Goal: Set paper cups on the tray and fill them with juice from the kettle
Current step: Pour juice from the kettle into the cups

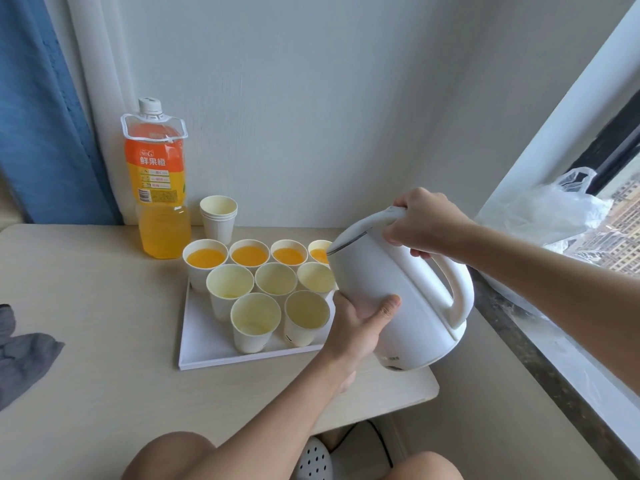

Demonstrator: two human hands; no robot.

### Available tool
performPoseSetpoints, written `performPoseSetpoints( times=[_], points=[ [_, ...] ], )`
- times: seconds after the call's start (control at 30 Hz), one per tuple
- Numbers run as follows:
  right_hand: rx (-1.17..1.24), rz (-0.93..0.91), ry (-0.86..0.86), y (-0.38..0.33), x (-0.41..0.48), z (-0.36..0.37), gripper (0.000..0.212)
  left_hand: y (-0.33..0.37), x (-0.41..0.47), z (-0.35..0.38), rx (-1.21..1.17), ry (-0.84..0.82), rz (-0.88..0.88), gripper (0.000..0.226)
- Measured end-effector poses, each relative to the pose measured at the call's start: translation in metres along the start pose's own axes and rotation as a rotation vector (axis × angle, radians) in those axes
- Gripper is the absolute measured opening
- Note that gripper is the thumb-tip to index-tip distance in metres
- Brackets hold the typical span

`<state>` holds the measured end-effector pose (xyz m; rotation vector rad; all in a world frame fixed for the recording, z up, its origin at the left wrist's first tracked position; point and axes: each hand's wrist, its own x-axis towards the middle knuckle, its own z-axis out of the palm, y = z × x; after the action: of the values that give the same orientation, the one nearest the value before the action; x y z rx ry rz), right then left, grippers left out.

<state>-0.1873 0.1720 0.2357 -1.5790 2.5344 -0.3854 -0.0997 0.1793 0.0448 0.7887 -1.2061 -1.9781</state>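
Note:
A white kettle [391,292] is tilted to the left, its spout over the far right cup [319,252] of the back row. My right hand [424,223] grips the kettle's handle at the top. My left hand [360,320] supports the kettle's body from below, thumb across its side. Several paper cups stand on the white tray [204,348]. The back row cups [205,259] hold orange juice. The nearer cups [255,322] look empty.
A large orange juice bottle [157,188] stands at the back left of the table, with a small stack of spare cups [219,216] beside it. A grey cloth [20,351] lies at the left edge. A plastic bag [550,209] sits on the windowsill to the right.

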Motion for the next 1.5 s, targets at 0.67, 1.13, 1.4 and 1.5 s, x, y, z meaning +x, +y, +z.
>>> performPoseSetpoints(
  times=[0.67, 1.13, 1.4, 1.5],
  points=[
    [-0.141, -0.003, -0.003, -0.014, 0.000, 0.001, 0.009, -0.007, 0.004, -0.001, -0.040, -0.041, -0.012, 0.093],
    [-0.183, 0.009, 0.004, -0.014, -0.001, 0.000, 0.011, 0.000, -0.004, 0.000, -0.060, -0.056, -0.015, 0.090],
    [-0.198, 0.016, 0.005, -0.015, -0.004, -0.002, 0.019, 0.010, -0.012, 0.004, -0.065, -0.078, -0.058, 0.077],
    [-0.202, 0.019, 0.004, -0.016, -0.005, -0.003, 0.020, 0.011, -0.013, 0.005, -0.066, -0.081, -0.056, 0.077]
  ],
)
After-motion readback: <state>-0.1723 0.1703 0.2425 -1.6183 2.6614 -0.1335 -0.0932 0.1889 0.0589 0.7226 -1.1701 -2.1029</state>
